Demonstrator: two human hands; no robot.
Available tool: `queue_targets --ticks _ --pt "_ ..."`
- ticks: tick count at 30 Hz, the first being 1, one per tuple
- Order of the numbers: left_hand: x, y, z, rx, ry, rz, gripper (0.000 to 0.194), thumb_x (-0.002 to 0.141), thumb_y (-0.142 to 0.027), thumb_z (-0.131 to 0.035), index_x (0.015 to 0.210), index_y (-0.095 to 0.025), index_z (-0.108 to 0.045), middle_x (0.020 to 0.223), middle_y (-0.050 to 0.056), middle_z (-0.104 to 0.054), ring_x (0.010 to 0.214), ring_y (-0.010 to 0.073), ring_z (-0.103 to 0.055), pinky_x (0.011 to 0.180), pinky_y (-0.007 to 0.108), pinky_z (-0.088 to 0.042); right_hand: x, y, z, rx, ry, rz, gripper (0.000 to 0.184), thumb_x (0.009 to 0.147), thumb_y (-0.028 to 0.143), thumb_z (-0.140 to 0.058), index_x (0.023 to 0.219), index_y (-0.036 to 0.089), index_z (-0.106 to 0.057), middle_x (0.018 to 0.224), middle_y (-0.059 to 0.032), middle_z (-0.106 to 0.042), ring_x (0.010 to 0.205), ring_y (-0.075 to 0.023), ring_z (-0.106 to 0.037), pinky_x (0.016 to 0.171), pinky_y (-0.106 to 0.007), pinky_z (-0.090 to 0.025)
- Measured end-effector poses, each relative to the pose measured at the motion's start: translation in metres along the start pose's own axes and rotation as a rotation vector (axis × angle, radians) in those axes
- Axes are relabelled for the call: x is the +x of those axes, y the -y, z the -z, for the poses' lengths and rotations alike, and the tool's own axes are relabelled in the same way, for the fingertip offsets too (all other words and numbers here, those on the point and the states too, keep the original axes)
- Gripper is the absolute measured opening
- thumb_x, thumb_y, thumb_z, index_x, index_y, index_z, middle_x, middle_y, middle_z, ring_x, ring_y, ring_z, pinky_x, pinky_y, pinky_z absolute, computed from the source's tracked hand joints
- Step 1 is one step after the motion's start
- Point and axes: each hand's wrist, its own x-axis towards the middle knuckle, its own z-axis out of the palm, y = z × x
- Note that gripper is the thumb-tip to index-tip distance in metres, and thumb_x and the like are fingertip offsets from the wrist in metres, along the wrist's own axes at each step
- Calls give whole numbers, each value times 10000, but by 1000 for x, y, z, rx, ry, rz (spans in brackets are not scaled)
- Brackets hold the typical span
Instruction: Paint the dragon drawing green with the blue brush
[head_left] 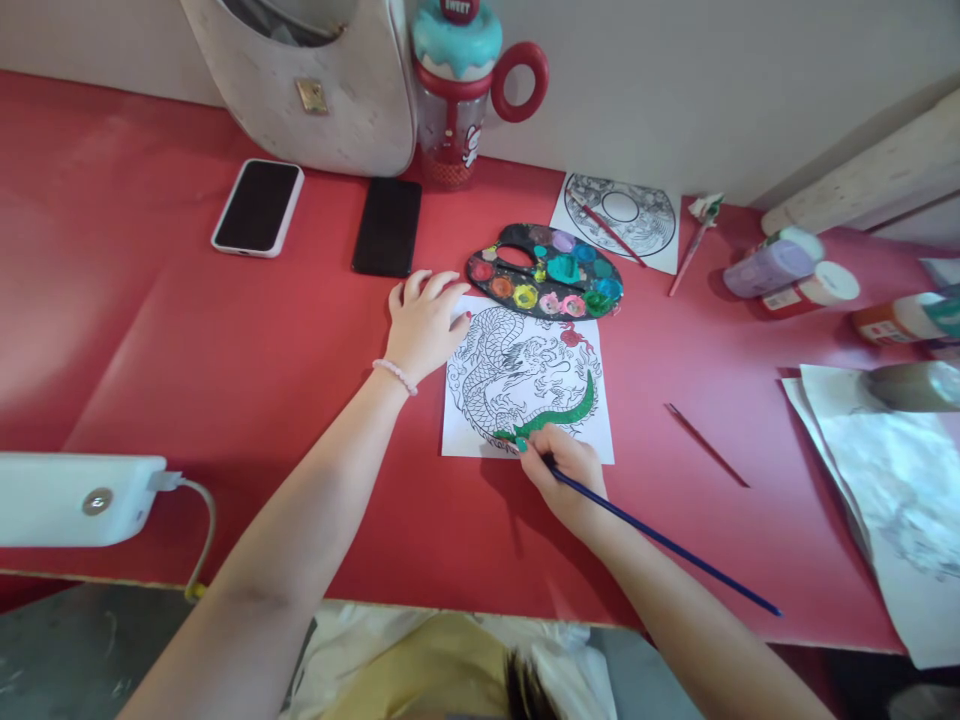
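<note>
Two hands on the dragon sheet (pixel 525 385): left hand (pixel 425 325) flat, fingers spread, pinning its upper left corner. Right hand (pixel 564 470) fingers pinched on blue paintbrush (pixel 660 540), tip at green tail; palette (pixel 545 272) just beyond sheet.

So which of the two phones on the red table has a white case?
The left phone, near the cream bag: a white case frames its dark screen. The other phone, beside it, is all black.

We see a red table (pixel 187 330), a black palette (pixel 545 272) with many-coloured paint spots, a white sheet (pixel 525 385) with a black-line dragon partly painted green, a blue brush (pixel 660 540), and a teal-and-red cup (pixel 457 80) at top centre.
</note>
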Motion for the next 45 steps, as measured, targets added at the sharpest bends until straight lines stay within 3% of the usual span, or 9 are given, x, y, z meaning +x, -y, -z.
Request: queue_targets --ticks 16,27,45 --pt "0 -1 1 -5 3 4 355 908 -265 -564 1251 -344 -615 1414 8 -563 1340 334 -398 1105 583 -302 1 0 1 13 29 10 333 856 247 -521 624 230 -282 539 57 -336 484 -92 -280 456 -231 -264" --pt "0 -1 1 -35 23 16 346 916 -262 -555 1253 -318 -614 1432 31 -544 1358 345 -370 1118 588 -268 -1 8 3 40 3 -62 341 860 206 -516 632 227 -263 558 61 -301 510 -95 -260 487 -248 -248" --pt "0 -1 1 -24 10 11 334 914 -262 -572 1240 -315 -622 1426 21 -554 1350 337 -392 1116 573 -288 1 -3 3 -7 8 10 349 858 232 -539 624 224 -280 534 62 -334 478 -82 -291 449 -214 -275"
